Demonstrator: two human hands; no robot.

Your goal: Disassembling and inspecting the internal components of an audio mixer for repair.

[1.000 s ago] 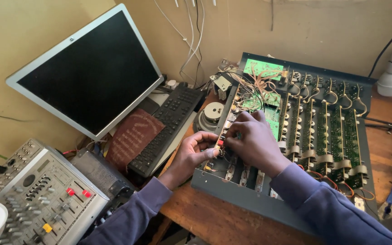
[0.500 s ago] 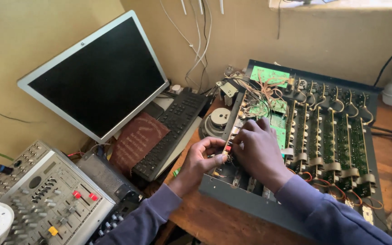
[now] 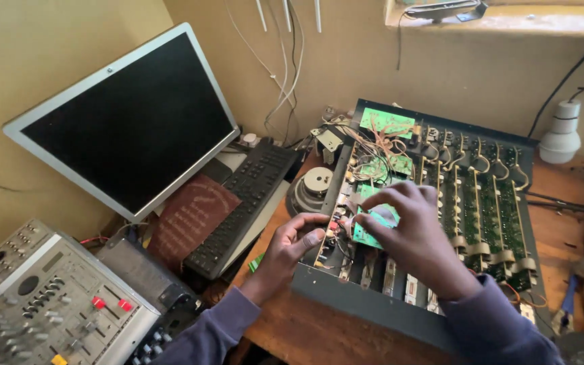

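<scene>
Nearest you, your left hand (image 3: 292,247) curls at the near-left edge of the opened mixer chassis (image 3: 346,297), fingers bent toward the red-tipped parts there — whether they clamp anything, you cannot tell. Your right hand (image 3: 414,236) sits just right of it, fingers pinched together on a small green circuit board (image 3: 371,233) lifted over the chassis's left channels; its long axis runs away from you. That hand is nearer the board. Half a second ago both hands worked lower, no board raised.
</scene>
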